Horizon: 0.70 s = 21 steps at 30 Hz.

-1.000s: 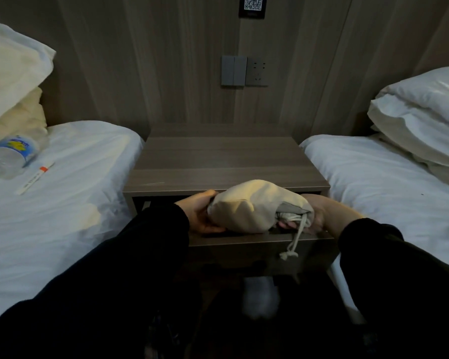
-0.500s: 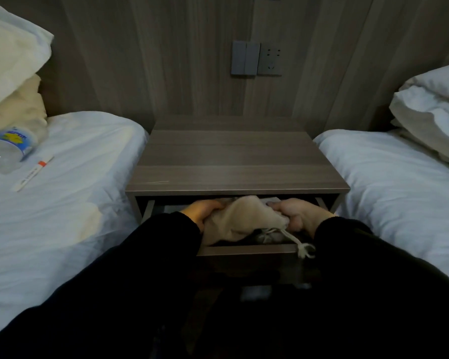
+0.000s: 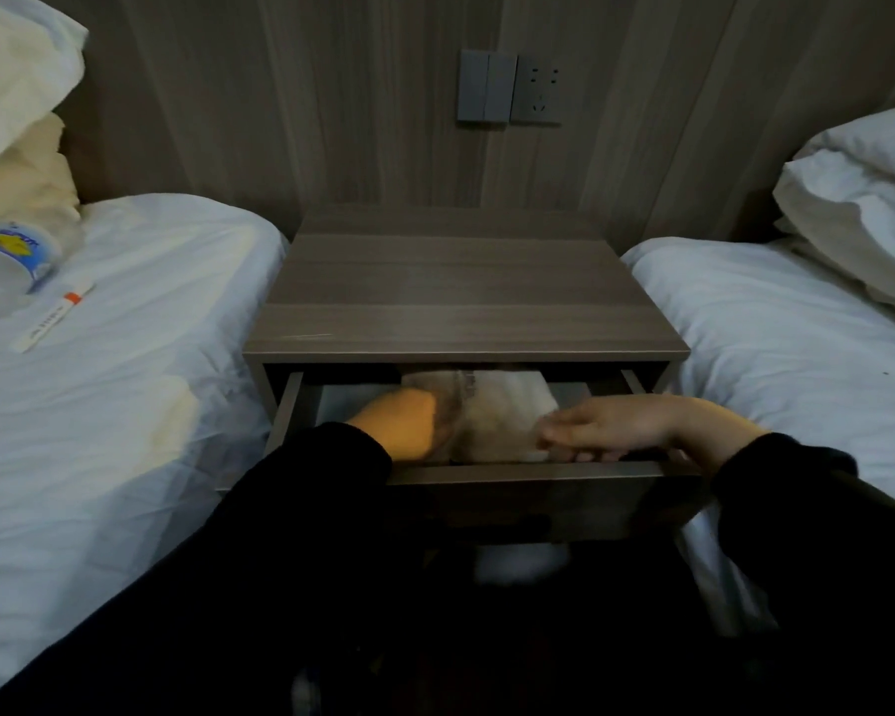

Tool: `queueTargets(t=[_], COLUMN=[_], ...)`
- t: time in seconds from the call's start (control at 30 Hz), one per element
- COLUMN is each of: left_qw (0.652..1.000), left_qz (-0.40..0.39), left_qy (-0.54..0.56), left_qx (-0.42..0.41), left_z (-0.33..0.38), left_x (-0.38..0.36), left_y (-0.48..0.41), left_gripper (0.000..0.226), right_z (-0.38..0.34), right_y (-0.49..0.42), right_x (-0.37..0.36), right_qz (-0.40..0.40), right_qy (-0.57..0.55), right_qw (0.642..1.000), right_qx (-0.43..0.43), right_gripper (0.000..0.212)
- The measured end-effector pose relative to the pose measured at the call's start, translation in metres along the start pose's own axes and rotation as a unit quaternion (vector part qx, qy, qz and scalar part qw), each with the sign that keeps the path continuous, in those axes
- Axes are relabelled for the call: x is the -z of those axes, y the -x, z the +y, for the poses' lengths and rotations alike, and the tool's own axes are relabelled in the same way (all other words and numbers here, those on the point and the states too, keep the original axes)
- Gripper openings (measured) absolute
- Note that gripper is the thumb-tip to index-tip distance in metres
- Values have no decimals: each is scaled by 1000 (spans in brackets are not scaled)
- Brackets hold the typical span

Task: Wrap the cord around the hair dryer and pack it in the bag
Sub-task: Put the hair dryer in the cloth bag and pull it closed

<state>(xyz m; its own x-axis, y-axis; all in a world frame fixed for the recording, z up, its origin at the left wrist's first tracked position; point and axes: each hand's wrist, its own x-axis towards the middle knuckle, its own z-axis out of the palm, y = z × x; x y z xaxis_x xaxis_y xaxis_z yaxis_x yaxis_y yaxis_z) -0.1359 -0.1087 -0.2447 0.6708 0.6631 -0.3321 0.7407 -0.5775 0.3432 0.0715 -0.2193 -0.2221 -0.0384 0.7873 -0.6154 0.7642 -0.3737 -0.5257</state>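
Observation:
The cream drawstring bag (image 3: 502, 405) lies inside the open drawer (image 3: 538, 475) of the nightstand, blurred by motion. The hair dryer and its cord are hidden, presumably inside the bag. My left hand (image 3: 399, 423) is down in the drawer, closed against the bag's left end. My right hand (image 3: 626, 423) reaches in from the right above the drawer's front edge, and its fingertips touch the bag's lower right side. Blur hides whether those fingers grip anything.
The wooden nightstand top (image 3: 461, 297) stands between two white beds. A water bottle (image 3: 6, 261) and a thin white packet (image 3: 53, 317) lie on the left bed. Pillows (image 3: 858, 209) are piled on the right bed. A switch and socket (image 3: 510, 87) sit on the wall.
The bag has gone from above the drawer's front edge down and back into the drawer. Both hands followed it in, and the dangling drawstring is no longer visible.

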Motion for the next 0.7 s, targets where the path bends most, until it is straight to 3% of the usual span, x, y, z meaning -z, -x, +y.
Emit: queueTargets(t=[0.07, 0.17, 0.27, 0.33, 0.43, 0.5, 0.7], left_qw=[995, 984, 968, 947, 932, 932, 930], left_qz=[-38, -78, 57, 153, 228, 243, 291], left_qy=[39, -10, -130, -173, -231, -243, -217], left_qx=[-87, -159, -207, -222, -164, -114, -60], left_z=[2, 6, 2, -1, 1, 4, -4], left_x=[0, -4, -12, -14, -11, -7, -1], left_y=[17, 37, 39, 34, 23, 10, -34], left_gripper=[43, 39, 38, 51, 80, 91, 85], right_z=[-5, -8, -6, -1, 4, 3, 0], right_y=[14, 17, 15, 12, 4, -7, -44], right_x=[-10, -28, -38, -39, -36, -28, -3], right_qz=[-17, 60, 147, 245, 379, 416, 422], right_qy=[80, 164, 174, 203, 273, 301, 316], right_qw=[993, 979, 969, 942, 878, 854, 849], right_qx=[90, 109, 96, 108, 106, 82, 32], right_gripper=[36, 23, 23, 42, 79, 88, 82])
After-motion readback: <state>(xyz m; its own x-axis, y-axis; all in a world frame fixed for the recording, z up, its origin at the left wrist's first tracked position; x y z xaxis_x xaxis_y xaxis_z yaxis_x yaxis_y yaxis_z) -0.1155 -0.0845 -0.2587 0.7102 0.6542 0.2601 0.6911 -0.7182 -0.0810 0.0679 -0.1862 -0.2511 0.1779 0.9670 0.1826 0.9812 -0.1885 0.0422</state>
